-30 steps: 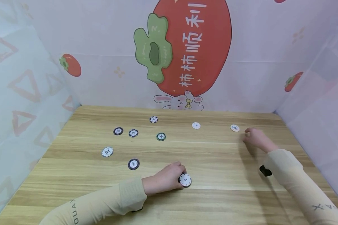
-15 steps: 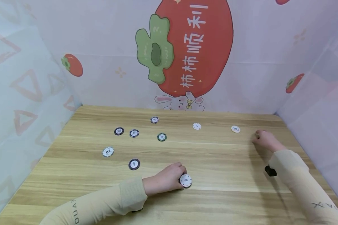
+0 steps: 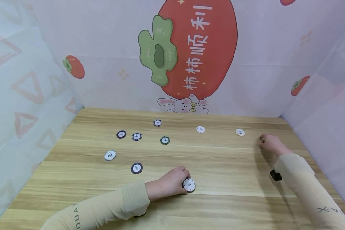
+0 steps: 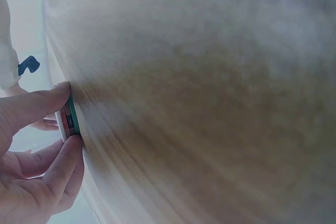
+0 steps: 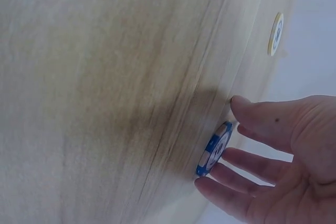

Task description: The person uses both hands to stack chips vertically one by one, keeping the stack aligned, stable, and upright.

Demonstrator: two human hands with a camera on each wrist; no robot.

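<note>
White-topped round chips (image 3: 189, 185) are pinched by the left hand (image 3: 169, 182); the right hand (image 3: 273, 144) is spread around a blue-white chip (image 5: 216, 149). The wooden worktop (image 3: 218, 169) is enclosed by pale walls (image 3: 106, 73).

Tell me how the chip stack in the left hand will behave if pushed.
The chip stack looks wider than tall, so it probably won't tip. Its edge shows differently coloured layers, so it could slide apart if pushed near the top.

Your worktop (image 3: 224, 166) looks like smooth, grained wood with a soft sheen. The chips (image 3: 200, 129) toward its far edge look like smooth plastic. Your sleeve (image 3: 103, 207) is matt cloth, its cuff (image 3: 136, 197) ribbed; past the far edge hangs a matt printed sheet (image 3: 109, 86).
</note>
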